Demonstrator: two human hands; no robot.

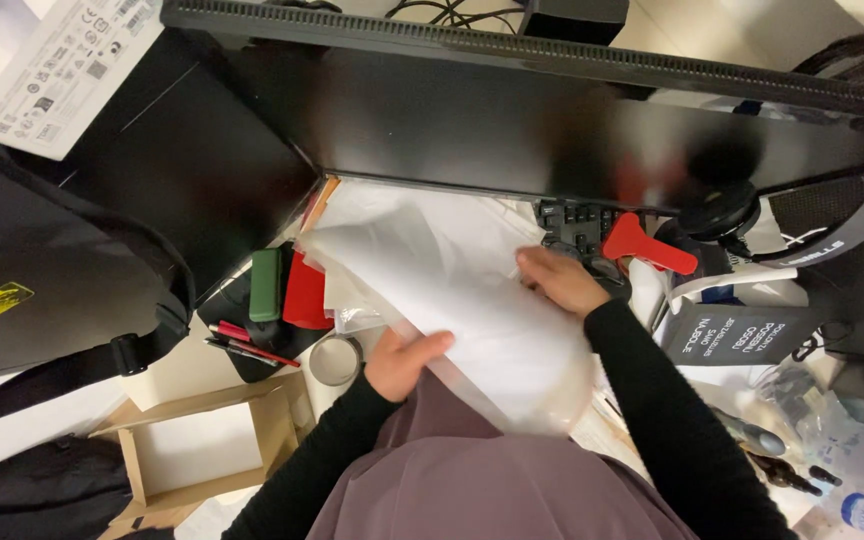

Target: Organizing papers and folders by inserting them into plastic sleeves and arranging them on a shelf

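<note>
Two hands grip one translucent white sheet (472,300) over the surface's middle: left hand (404,360) pinches its near edge, right hand (560,280) closed on its far side. Risk: uneven pull could crease it or sweep the tape roll (336,360).

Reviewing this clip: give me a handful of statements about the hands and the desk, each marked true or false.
1. Both hands grip a large translucent white plastic sheet. True: the left hand holds its lower edge, the right hand its upper right side.
2. A green oblong case lies left of the sheet. True.
3. The roll of tape sits on the black keyboard. False: it lies near the left hand.
4. The red flat scraper-shaped piece is in the right hand. False: it rests apart, beyond that hand.
5. The open cardboard box is full of pens. False: no pens show inside.
</note>
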